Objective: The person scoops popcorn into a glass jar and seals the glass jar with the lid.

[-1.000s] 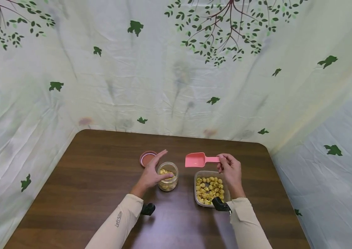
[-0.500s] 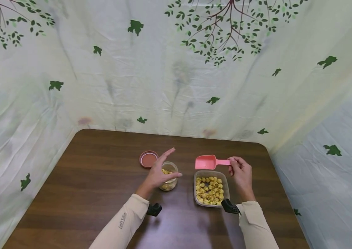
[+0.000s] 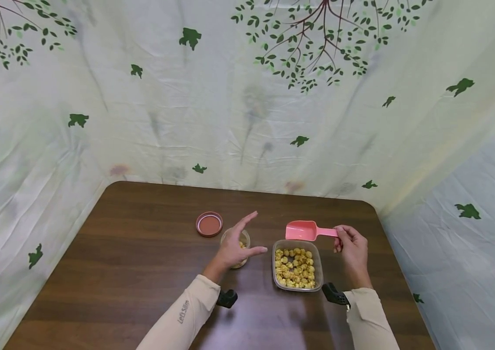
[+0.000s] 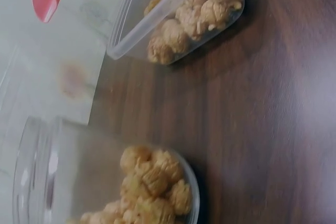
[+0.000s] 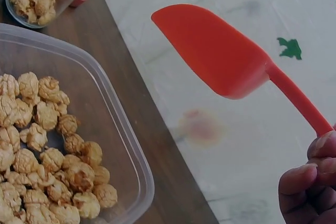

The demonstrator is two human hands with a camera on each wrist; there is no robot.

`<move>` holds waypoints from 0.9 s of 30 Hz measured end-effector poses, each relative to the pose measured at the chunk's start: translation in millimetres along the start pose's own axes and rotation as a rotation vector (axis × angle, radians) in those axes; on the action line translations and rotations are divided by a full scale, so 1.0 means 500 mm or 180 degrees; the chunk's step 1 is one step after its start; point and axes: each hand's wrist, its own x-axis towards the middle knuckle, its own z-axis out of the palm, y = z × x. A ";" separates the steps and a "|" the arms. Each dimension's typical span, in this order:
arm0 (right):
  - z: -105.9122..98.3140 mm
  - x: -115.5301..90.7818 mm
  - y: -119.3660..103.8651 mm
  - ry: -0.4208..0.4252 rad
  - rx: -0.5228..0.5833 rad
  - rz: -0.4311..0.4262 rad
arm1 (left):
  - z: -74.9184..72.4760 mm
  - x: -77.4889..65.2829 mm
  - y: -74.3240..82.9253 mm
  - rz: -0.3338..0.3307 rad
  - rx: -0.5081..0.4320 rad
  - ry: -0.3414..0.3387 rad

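Note:
My right hand (image 3: 353, 250) pinches the handle of a pink-red scoop (image 3: 301, 230), held at the back edge of a clear plastic tub (image 3: 319, 272) in the head view. The right wrist view shows the scoop (image 5: 220, 51) with nothing in its bowl. Round popcorn (image 5: 52, 161) covers most of the tub's floor. My left hand (image 3: 233, 250) is held with thumb and fingers spread apart, nothing between them, over a glass jar (image 3: 246, 239) that it partly hides. Popcorn (image 4: 152, 187) also lies in the bottom of the jar, seen close in the left wrist view.
A reddish round lid (image 3: 209, 224) lies on the brown wooden table (image 3: 142, 253) behind and left of the jar. Beyond the table's back edge hangs a pale cloth (image 3: 164, 121) printed with leaves. A black camera (image 3: 334, 294) sits on the right wrist, another on the left.
Both hands have moved to the right. The left hand has come away from the jar's rim, and the scoop has shifted right with the right hand. Jar, lid and tub stay put.

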 end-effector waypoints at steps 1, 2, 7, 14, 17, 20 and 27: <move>-0.002 0.000 0.001 0.0016 0.0025 -0.0002 | 0.004 0.000 0.001 0.0002 -0.0041 -0.0011; -0.004 0.000 0.001 0.0030 0.0047 0.0002 | 0.007 -0.001 0.001 -0.0003 -0.0079 -0.0021; -0.017 -0.005 0.004 0.0067 0.0116 0.0087 | 0.024 -0.007 0.002 -0.0016 -0.0109 -0.0032; -0.044 -0.015 0.015 0.0099 -0.0040 0.0255 | 0.052 -0.015 -0.001 0.0188 -0.0057 -0.0223; -0.053 -0.014 0.021 0.0087 -0.0135 0.0276 | 0.063 -0.019 -0.002 0.0178 -0.0011 -0.0292; -0.058 -0.012 0.026 0.0087 -0.0213 0.0260 | 0.071 -0.023 0.000 0.0097 0.0053 -0.0359; -0.068 -0.013 0.038 0.0091 -0.0231 0.0172 | 0.086 -0.036 -0.006 -0.0077 0.0242 -0.0464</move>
